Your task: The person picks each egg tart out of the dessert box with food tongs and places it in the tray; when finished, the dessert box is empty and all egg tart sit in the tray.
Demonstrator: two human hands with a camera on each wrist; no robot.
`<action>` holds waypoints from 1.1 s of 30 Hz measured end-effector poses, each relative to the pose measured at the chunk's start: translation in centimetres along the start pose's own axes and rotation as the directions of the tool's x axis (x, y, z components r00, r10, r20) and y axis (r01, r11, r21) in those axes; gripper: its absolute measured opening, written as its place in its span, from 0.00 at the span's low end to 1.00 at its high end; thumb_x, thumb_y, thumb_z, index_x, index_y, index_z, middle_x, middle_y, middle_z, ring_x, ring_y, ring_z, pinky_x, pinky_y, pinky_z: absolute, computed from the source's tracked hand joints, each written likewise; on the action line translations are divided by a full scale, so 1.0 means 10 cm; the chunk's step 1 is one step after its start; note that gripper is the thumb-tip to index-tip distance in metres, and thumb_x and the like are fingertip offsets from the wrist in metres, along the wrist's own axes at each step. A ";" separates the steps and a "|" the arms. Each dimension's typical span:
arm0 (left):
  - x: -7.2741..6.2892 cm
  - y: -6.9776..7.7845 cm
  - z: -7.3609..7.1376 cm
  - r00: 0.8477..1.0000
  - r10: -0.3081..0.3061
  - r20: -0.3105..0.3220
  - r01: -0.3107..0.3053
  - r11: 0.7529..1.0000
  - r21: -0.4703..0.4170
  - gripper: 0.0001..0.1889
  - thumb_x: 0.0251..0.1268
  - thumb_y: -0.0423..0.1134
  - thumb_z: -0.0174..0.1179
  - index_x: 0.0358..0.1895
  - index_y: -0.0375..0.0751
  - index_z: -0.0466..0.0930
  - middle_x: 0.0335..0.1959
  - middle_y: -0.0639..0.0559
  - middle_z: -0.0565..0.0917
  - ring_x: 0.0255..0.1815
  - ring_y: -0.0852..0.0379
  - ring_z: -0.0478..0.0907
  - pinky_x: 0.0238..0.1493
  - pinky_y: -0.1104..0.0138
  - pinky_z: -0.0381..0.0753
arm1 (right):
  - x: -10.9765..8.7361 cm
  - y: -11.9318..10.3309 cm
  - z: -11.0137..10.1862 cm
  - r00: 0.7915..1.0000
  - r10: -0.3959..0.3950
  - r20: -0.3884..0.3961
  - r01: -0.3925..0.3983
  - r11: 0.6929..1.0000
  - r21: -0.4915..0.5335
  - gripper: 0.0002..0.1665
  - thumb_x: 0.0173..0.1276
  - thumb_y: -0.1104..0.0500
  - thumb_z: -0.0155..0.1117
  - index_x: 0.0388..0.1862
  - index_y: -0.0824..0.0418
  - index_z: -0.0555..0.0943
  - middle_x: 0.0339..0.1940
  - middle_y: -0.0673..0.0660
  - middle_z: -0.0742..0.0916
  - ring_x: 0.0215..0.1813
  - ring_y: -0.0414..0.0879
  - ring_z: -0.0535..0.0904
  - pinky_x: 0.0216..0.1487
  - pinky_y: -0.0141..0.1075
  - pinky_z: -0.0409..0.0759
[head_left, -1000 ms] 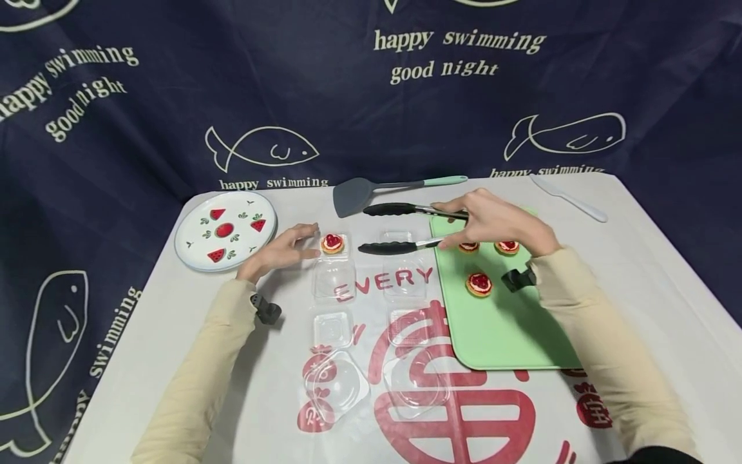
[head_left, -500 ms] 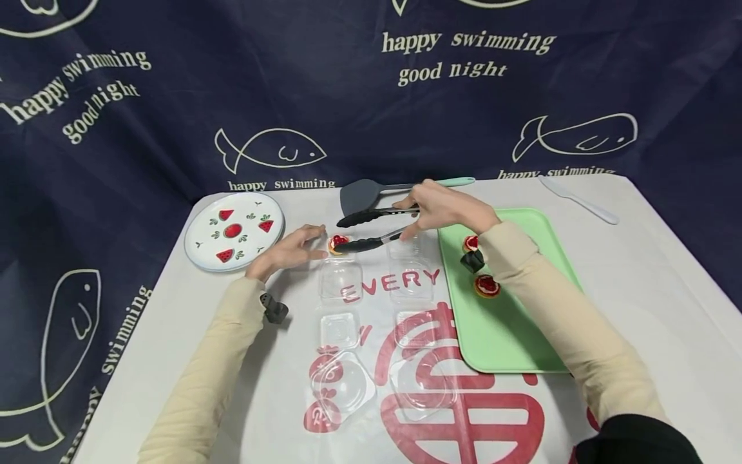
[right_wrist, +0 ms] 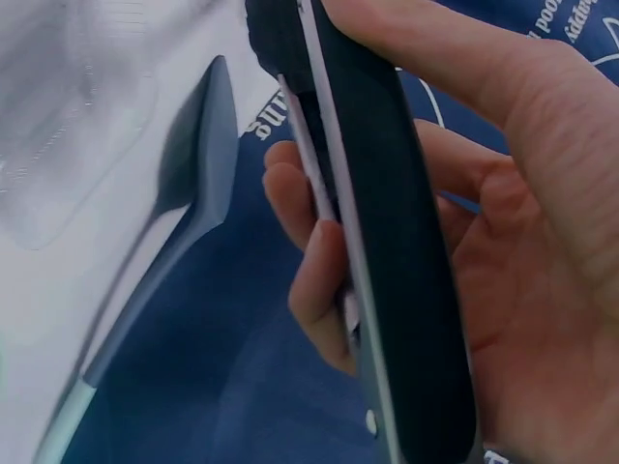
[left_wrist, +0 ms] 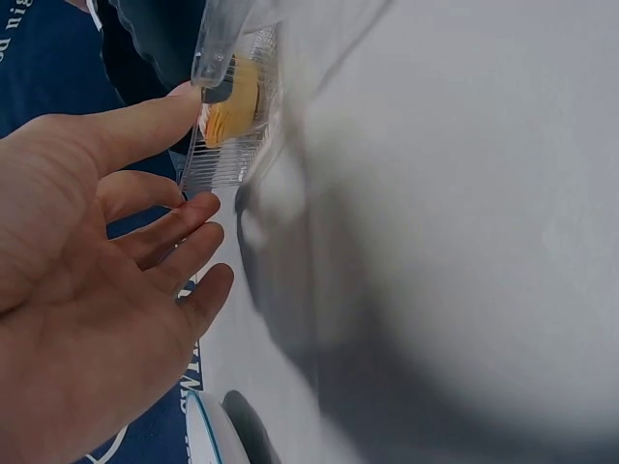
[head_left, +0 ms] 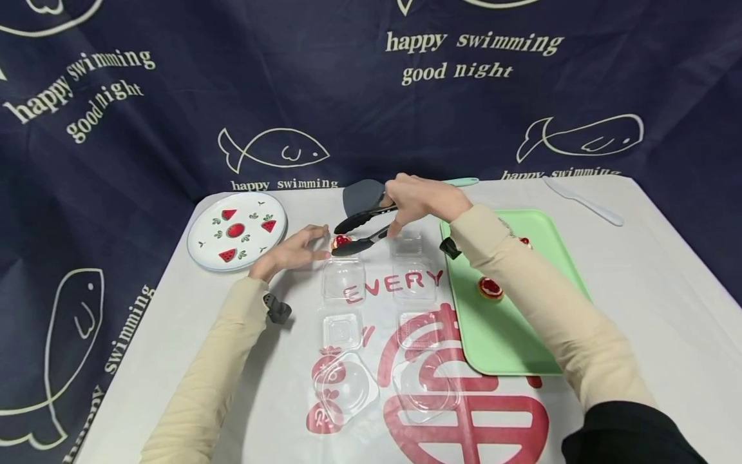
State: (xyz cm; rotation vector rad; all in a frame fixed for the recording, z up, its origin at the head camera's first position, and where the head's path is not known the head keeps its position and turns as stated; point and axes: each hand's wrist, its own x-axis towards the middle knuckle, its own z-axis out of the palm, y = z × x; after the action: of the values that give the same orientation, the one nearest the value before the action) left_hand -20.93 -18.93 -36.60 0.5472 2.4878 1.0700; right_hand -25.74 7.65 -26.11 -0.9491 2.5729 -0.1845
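Note:
A small red-topped tart (head_left: 342,240) sits in a clear plastic box (left_wrist: 215,166) whose lid is folded open toward the person. My left hand (head_left: 292,251) holds this box at its left end, thumb on the near side and fingertips at the far corner. Food tongs (right_wrist: 397,242) with black tips are gripped in my right hand (head_left: 420,198), which reaches in from the right. Their two tips are spread on the far and near sides of the tart. Whether both tips touch it cannot be told.
Several more open clear boxes (head_left: 341,330) lie on the white table. A green tray (head_left: 510,351) at right carries tarts (head_left: 490,288), partly under the right sleeve. Behind lie a grey spatula (head_left: 362,195) and a white knife (head_left: 585,203); a watermelon-patterned plate (head_left: 204,222) is at left.
My right hand has carried the tongs leftward from over the green tray to the boxed tart, and their tips have come closer together. The left hand has stayed at the box.

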 end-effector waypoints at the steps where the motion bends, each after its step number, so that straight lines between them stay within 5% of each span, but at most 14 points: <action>1: 0.00 0.00 0.00 1.000 -0.002 0.001 0.002 1.000 0.001 0.34 0.68 0.32 0.57 0.70 0.18 0.52 0.72 0.26 0.56 0.75 0.33 0.50 0.76 0.48 0.45 | 0.01 -0.02 -0.01 1.000 0.018 0.005 -0.018 1.000 -0.006 0.31 0.48 0.49 0.81 0.49 0.62 0.86 0.59 0.59 0.83 0.20 0.40 0.75 0.29 0.32 0.73; 4: 0.00 0.01 -0.01 1.000 -0.009 0.001 0.009 1.000 0.003 0.35 0.68 0.32 0.57 0.71 0.18 0.52 0.72 0.27 0.55 0.75 0.34 0.50 0.76 0.48 0.45 | 0.03 -0.10 -0.01 0.998 0.066 0.015 -0.066 0.998 -0.011 0.33 0.48 0.49 0.82 0.52 0.62 0.84 0.62 0.59 0.81 0.33 0.47 0.83 0.39 0.35 0.78; 7: 0.00 0.01 -0.01 1.000 -0.013 0.002 0.013 1.000 0.009 0.35 0.68 0.33 0.57 0.70 0.18 0.52 0.73 0.27 0.55 0.75 0.33 0.49 0.76 0.48 0.45 | 0.02 -0.15 0.01 0.994 0.108 0.029 -0.108 0.994 0.004 0.36 0.49 0.50 0.80 0.56 0.62 0.80 0.62 0.58 0.79 0.48 0.51 0.79 0.48 0.38 0.78; 11: -0.01 0.05 0.00 1.000 -0.023 0.013 0.023 1.000 0.005 0.35 0.68 0.34 0.58 0.71 0.20 0.52 0.73 0.27 0.55 0.75 0.34 0.49 0.76 0.48 0.46 | -0.02 -0.17 0.06 0.992 0.128 0.023 -0.128 0.992 0.013 0.35 0.51 0.51 0.79 0.55 0.61 0.76 0.59 0.59 0.77 0.54 0.52 0.75 0.50 0.40 0.77; 15: 0.00 0.08 0.02 0.999 -0.028 0.016 0.028 1.000 0.003 0.36 0.67 0.34 0.58 0.71 0.20 0.52 0.73 0.28 0.55 0.75 0.34 0.50 0.76 0.48 0.46 | -0.04 -0.11 0.12 0.997 0.064 -0.040 -0.064 0.998 -0.003 0.30 0.51 0.51 0.79 0.52 0.61 0.83 0.55 0.57 0.83 0.42 0.47 0.79 0.45 0.39 0.78; 19: 0.01 0.08 0.02 1.000 -0.021 0.017 0.020 1.000 0.014 0.36 0.67 0.34 0.59 0.70 0.19 0.53 0.72 0.26 0.56 0.74 0.33 0.51 0.76 0.48 0.47 | -0.07 -0.03 0.17 0.996 -0.014 -0.088 0.013 1.000 -0.013 0.22 0.52 0.51 0.79 0.44 0.60 0.87 0.36 0.52 0.87 0.26 0.41 0.69 0.34 0.36 0.72; 22: 0.02 0.08 0.02 1.000 -0.017 0.015 0.017 1.000 0.023 0.34 0.66 0.33 0.59 0.69 0.18 0.55 0.72 0.26 0.57 0.73 0.33 0.53 0.75 0.48 0.49 | -0.11 0.03 0.18 0.994 -0.026 -0.103 0.030 0.999 0.038 0.24 0.54 0.51 0.78 0.47 0.62 0.87 0.41 0.55 0.88 0.21 0.38 0.61 0.28 0.34 0.65; 25: 0.02 0.08 0.02 1.000 -0.024 0.010 0.023 0.999 0.042 0.33 0.65 0.32 0.59 0.69 0.19 0.57 0.71 0.26 0.58 0.72 0.33 0.56 0.75 0.48 0.51 | -0.19 0.12 0.15 0.992 -0.040 -0.121 0.053 0.993 0.102 0.30 0.55 0.50 0.77 0.54 0.63 0.84 0.58 0.60 0.83 0.17 0.37 0.51 0.22 0.31 0.58; 27: 0.02 0.08 0.01 1.000 -0.019 0.005 0.018 0.998 0.062 0.33 0.65 0.32 0.59 0.68 0.18 0.58 0.70 0.25 0.59 0.71 0.32 0.56 0.75 0.48 0.52 | -0.27 0.18 0.13 0.988 -0.059 -0.145 0.078 0.989 0.127 0.30 0.55 0.50 0.77 0.54 0.63 0.84 0.57 0.59 0.83 0.17 0.38 0.44 0.19 0.31 0.51; 33: 0.01 0.08 -0.01 1.000 -0.030 -0.007 0.031 0.996 0.084 0.35 0.65 0.33 0.59 0.70 0.18 0.55 0.70 0.24 0.59 0.72 0.31 0.54 0.75 0.48 0.50 | -0.64 0.40 0.09 0.969 -0.082 -0.233 0.118 0.983 0.143 0.31 0.53 0.49 0.78 0.53 0.62 0.84 0.55 0.58 0.85 0.17 0.37 0.46 0.17 0.31 0.54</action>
State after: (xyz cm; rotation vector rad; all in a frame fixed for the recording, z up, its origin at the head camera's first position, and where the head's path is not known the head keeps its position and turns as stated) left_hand -20.89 -18.39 -35.96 0.5291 2.5478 0.9601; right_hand -23.30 14.82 -25.90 -1.0536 2.6665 -0.5437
